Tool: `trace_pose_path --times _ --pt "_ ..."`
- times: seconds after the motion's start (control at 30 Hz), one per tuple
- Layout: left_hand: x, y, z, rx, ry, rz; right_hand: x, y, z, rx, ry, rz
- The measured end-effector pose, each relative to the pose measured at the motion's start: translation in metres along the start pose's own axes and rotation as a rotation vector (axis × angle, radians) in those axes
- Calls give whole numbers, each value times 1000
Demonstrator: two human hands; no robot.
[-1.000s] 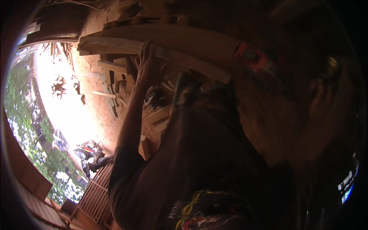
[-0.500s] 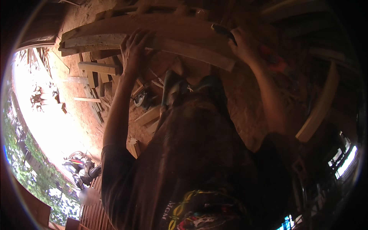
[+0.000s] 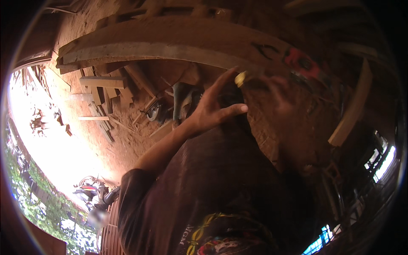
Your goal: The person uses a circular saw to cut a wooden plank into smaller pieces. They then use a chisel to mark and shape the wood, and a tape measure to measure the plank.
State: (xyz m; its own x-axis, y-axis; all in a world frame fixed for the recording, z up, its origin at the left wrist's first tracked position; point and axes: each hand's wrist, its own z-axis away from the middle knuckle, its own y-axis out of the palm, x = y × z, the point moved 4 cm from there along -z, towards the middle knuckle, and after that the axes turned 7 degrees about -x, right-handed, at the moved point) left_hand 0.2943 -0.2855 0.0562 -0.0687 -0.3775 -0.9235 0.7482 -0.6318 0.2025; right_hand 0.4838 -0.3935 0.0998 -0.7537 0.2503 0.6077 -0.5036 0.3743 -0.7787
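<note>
My left hand is raised in front of my body, its fingers and thumb spread apart with nothing between them. Facing it is my right hand, smeared by motion and in shadow. It grips a dark thing with a yellow end, whose kind I cannot make out; the yellow end points toward my left hand. Beyond both hands lies a broad wooden workbench, with a pale wooden beam along its near edge.
On the bench's right side lie a red power tool and a dark plier-like tool. Wood offcuts and a circular-bladed tool are on the dirt floor. A plank leans at right; a motorbike stands at left.
My left hand has left the beam and come back to the right, opening in front of my body. My right hand has drawn the yellow-ended thing back toward me.
</note>
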Motion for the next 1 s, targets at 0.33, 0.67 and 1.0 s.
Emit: trace_pose_path --times 0.33,0.67,1.0 --pt "-47 2 7 -115 436 -486 -84 -56 86 -404 627 -407" --pt "8 -10 -50 -45 175 -1333 -439 -268 100 -241 638 541" --pt "-5 18 -75 -101 119 -1315 -613 -277 111 113 753 666"
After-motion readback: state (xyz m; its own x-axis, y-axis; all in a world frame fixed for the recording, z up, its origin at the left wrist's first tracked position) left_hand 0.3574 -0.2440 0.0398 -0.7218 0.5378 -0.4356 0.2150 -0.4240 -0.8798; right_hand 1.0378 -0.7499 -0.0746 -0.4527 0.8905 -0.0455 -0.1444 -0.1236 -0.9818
